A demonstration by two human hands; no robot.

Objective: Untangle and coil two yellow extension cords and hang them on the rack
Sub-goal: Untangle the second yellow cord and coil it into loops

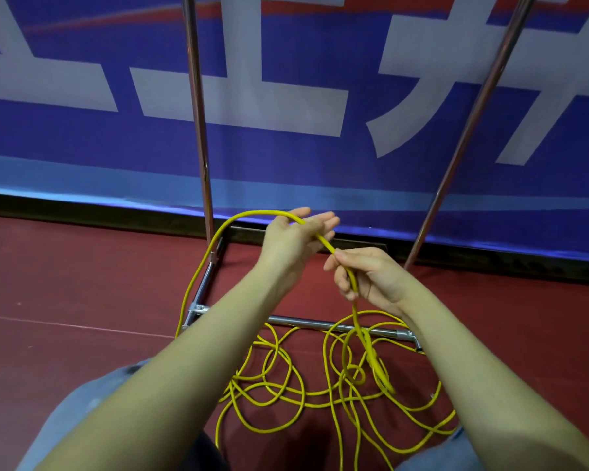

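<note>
- We look down on a dark red floor [65,283], smooth, with a thin pale line running across it on the left.
- Behind it hangs a blue banner [286,158] with large pale characters and a red band at the top; a black skirting runs along its foot.
- The rack [198,113] stands before the banner: two shiny uprights rising from a chrome base frame resting on the floor.
- Our left hand [296,236] is raised palm up, its fingers [323,220] straight and together, with the yellow cord [245,214] draped over the palm and arching down to the left.
- Our right hand [364,277] grips the same cord just beside the left hand, fingers curled round it.
- The rest of the cords [286,385] lie in loose tangled loops on the floor between our knees, crossing the base bar.
- Blue denim shows at both lower corners.
</note>
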